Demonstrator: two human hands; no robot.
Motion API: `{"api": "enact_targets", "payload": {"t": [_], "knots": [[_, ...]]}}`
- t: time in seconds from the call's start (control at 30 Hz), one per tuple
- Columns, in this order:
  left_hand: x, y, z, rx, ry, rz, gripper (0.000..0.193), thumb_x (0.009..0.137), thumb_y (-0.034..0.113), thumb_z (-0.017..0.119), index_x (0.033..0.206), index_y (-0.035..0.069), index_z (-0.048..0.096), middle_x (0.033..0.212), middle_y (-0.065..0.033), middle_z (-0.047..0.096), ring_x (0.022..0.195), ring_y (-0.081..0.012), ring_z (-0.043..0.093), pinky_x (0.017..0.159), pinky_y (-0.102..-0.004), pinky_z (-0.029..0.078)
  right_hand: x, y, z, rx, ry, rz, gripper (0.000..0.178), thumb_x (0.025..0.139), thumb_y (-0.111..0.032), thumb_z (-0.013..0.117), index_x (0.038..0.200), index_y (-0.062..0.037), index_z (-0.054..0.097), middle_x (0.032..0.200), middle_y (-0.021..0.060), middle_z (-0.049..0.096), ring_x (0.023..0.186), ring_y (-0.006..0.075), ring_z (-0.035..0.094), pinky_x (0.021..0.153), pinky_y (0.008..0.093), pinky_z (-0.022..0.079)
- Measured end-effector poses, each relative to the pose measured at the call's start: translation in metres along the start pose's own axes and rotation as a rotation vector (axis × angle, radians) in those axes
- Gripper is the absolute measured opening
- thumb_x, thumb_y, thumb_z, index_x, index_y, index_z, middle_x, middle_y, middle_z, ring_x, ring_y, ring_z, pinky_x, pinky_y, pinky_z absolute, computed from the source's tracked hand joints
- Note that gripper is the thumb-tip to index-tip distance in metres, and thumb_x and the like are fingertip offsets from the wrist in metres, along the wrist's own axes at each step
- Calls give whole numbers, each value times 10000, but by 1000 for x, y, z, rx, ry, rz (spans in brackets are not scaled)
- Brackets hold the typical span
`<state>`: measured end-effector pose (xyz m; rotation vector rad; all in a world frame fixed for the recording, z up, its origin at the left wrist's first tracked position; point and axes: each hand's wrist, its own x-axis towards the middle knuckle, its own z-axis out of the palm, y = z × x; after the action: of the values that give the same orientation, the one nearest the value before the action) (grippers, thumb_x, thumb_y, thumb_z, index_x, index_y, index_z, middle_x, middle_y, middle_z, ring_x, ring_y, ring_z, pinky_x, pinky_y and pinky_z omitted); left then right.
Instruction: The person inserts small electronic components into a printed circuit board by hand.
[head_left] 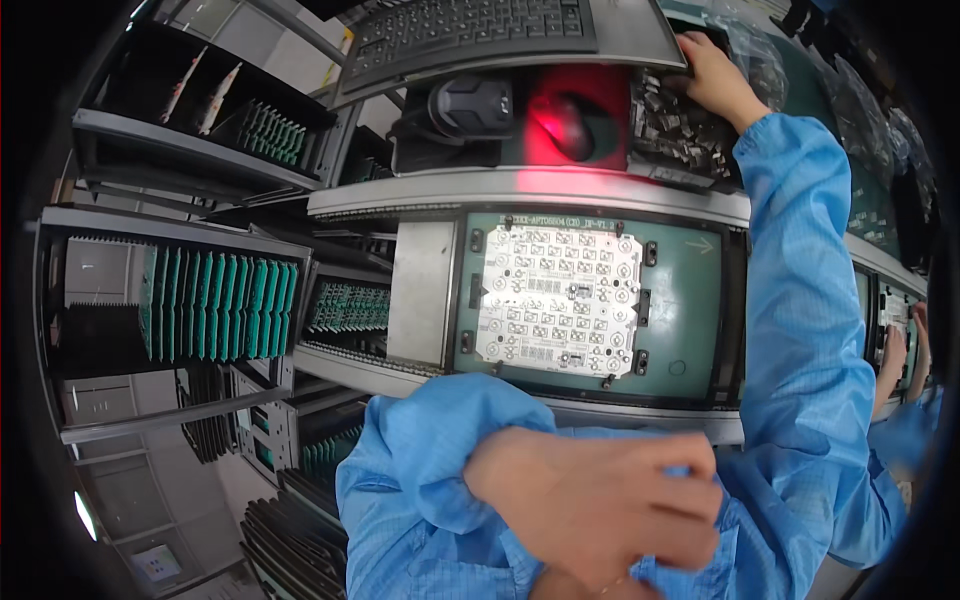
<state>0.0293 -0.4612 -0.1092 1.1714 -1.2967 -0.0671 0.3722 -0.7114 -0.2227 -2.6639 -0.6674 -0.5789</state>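
My right hand (718,80) reaches into a bin of small metallic parts (680,130) at the upper right. Its fingertips are lost in the dark beside the shelf edge, so their grip is unclear. Low in front of my body, my left hand (610,505) hangs with the back up and fingers curled, slightly blurred. Whatever those fingers may hold is hidden beneath them. Between the hands, a white circuit board panel (560,295) with rows of small components lies flat on a green carrier plate (690,310). Black clips hold the panel around its edges.
Above the carrier are a keyboard (470,35) on a shelf, a dark handheld scanner (470,107) and a red-lit mouse (562,125). A metal rail (540,188) crosses behind the carrier. Racks of green boards (220,305) stand left. Another person's hands (890,360) work at far right.
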Motion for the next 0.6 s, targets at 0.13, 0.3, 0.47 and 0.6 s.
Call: {"api": "enact_targets", "payload": {"t": [0.13,0.3,0.47,0.6], "knots": [[-37,-25,-38,69,70,-238,101,806,9,630,906,19,642,867,-61,601,752,-238,551,721,-367,467,-15,-1,1,-36,13,-60,525,796,-56,753,1283,-57,553,1197,177,591,1047,374,604,896,441,513],[-69,-22,-53,345,258,-566,213,787,-156,451,810,5,588,859,-79,607,763,-193,573,708,-321,465,-32,-57,-51,190,78,137,216,818,-32,622,1028,-2,666,875,206,647,852,358,640,768,404,506],[-89,-30,-49,353,365,-702,231,826,-167,419,818,6,572,873,-88,611,800,-165,584,748,-278,468,-46,-56,-59,204,121,145,145,805,-20,677,943,4,640,742,109,611,693,197,597,658,333,495],[-99,-43,-46,204,555,-817,145,955,-83,469,936,8,581,977,-79,638,914,-132,600,789,-256,482,-64,-73,-84,630,49,417,140,866,7,652,1003,-7,623,798,-19,586,706,64,566,621,237,480]]}}
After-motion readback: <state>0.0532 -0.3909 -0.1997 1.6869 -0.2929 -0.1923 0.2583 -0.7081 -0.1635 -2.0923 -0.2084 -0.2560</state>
